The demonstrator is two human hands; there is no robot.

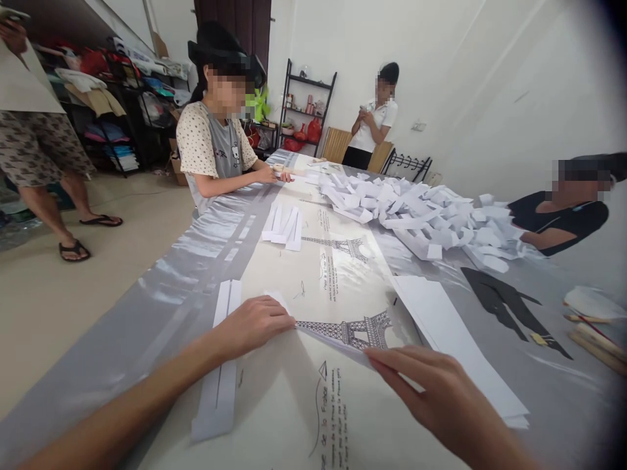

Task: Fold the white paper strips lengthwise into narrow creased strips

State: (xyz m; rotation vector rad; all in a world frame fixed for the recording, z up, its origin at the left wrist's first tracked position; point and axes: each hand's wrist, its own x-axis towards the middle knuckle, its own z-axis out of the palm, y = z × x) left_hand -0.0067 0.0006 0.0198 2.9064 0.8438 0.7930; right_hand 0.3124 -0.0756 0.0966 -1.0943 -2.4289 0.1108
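Note:
A narrow folded paper strip (337,346) stretches between my two hands, just above the printed table cover. My left hand (259,321) pinches its far-left end between thumb and fingers. At the other end, my right hand (426,385) has its fingers closed on the strip's edge. Long folded paper strips (220,382) lie to the left of my left hand. Beyond my right hand rests a stack of white paper sheets (450,339), partly fanned out.
A large heap of folded white paper pieces (392,202) covers the far right of the table. More strips (283,227) lie ahead. Dark flat pieces (509,307) and wooden tools (597,346) are at the right. A co-worker (220,137) sits at the left side; others are around.

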